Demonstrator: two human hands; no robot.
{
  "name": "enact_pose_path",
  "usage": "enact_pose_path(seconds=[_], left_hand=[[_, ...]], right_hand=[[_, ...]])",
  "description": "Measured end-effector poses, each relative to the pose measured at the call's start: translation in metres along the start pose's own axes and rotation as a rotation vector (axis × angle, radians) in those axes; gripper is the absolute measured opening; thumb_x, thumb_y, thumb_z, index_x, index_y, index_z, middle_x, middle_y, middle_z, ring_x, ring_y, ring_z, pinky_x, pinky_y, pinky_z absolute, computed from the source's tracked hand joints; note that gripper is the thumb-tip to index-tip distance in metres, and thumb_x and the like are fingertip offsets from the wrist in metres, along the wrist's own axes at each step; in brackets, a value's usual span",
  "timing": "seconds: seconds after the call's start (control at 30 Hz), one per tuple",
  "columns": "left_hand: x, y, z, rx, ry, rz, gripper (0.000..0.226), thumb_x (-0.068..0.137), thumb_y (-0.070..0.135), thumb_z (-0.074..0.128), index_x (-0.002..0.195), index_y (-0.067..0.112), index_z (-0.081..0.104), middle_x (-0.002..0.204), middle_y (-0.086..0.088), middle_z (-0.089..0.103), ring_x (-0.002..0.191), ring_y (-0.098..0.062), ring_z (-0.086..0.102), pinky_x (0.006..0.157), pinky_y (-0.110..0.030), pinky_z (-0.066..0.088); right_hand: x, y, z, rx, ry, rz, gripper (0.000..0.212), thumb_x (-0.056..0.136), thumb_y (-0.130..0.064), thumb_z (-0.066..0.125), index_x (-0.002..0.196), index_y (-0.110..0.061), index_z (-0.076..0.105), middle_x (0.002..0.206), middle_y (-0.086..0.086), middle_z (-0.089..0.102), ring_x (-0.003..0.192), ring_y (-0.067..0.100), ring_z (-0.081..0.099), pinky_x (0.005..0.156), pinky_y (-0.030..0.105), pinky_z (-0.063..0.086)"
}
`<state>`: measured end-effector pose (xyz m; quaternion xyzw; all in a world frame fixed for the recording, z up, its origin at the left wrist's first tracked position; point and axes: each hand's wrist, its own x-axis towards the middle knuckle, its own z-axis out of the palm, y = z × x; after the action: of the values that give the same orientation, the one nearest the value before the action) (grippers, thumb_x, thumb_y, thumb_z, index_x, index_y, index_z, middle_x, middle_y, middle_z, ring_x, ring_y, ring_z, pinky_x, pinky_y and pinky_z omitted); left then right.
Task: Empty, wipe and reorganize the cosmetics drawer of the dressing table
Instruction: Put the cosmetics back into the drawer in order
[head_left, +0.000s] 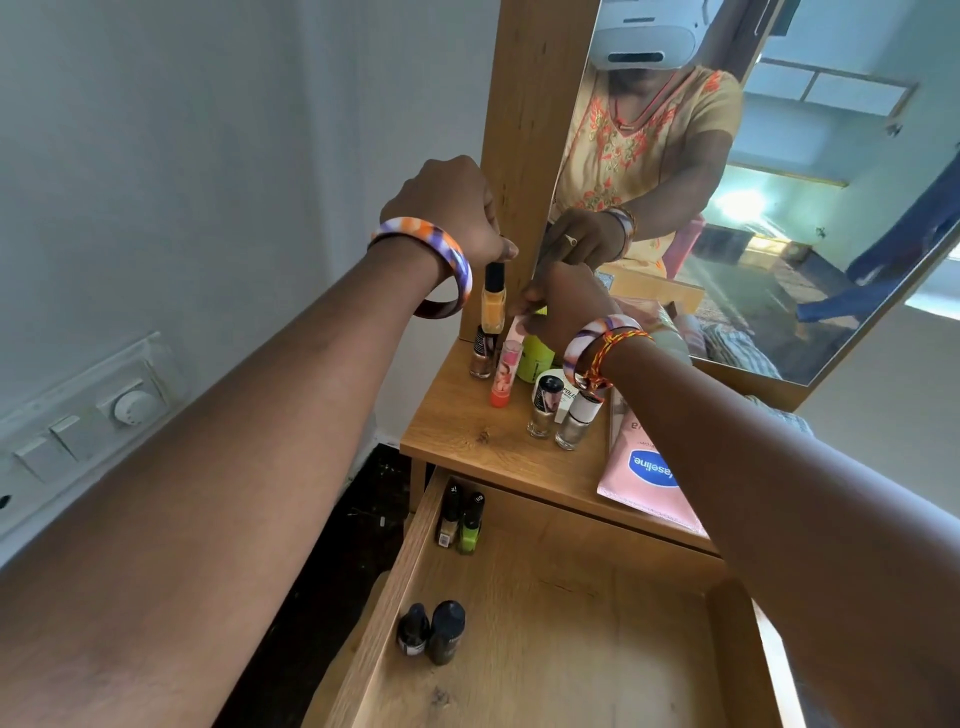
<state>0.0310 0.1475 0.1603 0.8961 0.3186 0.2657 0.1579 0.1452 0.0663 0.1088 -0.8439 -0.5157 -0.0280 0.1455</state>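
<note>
1. Drawer (597, 649) of the dressing table stands pulled out at the bottom of the view, its wooden floor mostly bare; its near end is cut off by the frame edge.
2. Two dark bottles (431, 631) stand together against the drawer's left wall, their labels too small to read.
3. Further in, at the back left corner, a dark-capped beige bottle (448, 517) and a green nail polish (471, 525) stand side by side, touching.
4. On the tabletop (467, 431) above, a pink Vaseline tube (649, 483) lies flat, partly hidden under the right forearm.
5. Two gold polish bottles (563, 413) stand near the tube, with a white jar behind them, mostly covered.
6. A pink lip balm stick (506, 374), a lime-green container (535, 358) and a bronze polish bottle (482, 353) cluster near the mirror frame.
7. The right hand (563, 306), wearing a bangle and a thread band, reaches over this cluster; its fingertips are pinched together on something pale, too hidden to identify.
8. The left hand (447, 208), with an orange and purple bangle, has thumb and fingers closed on the black cap of a yellow nail polish (493, 304), lifted above the bronze bottle.
9. The mirror (779, 182) repeats the hands.
</note>
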Motion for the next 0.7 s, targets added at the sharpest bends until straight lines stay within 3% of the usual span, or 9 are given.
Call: enact_pose_path(seconds=[0.5,0.63,0.7], left_hand=[[-0.014,0.013,-0.031,-0.014,0.003,0.018,0.032,0.084,0.033,0.067,0.098,0.005,0.072,0.102,-0.015,0.07,0.088,-0.027,0.065,0.076,-0.03,0.045],[-0.026,0.018,-0.042,0.01,-0.026,0.034,0.036,0.084,0.033,0.067,0.102,0.003,0.07,0.104,-0.016,0.069,0.091,-0.029,0.065,0.077,-0.03,0.045],[-0.033,0.019,-0.047,0.027,-0.057,0.037,0.037,0.084,0.034,0.067,0.102,0.001,0.07,0.102,-0.017,0.069,0.089,-0.029,0.065,0.075,-0.03,0.045]], right_hand=[[-0.019,-0.023,-0.057,-0.004,0.15,-0.031,0.024,0.084,-0.01,0.065,0.107,-0.01,0.072,0.109,0.011,0.07,0.102,0.027,0.065,0.089,0.031,0.052],[-0.03,-0.03,-0.07,0.017,0.196,-0.028,0.02,0.083,-0.012,0.065,0.1,-0.008,0.074,0.102,0.012,0.072,0.095,0.026,0.066,0.079,0.027,0.051],[-0.036,-0.031,-0.074,0.012,0.214,-0.019,0.02,0.08,-0.015,0.066,0.095,-0.004,0.075,0.096,0.013,0.073,0.088,0.026,0.067,0.066,0.023,0.049]])
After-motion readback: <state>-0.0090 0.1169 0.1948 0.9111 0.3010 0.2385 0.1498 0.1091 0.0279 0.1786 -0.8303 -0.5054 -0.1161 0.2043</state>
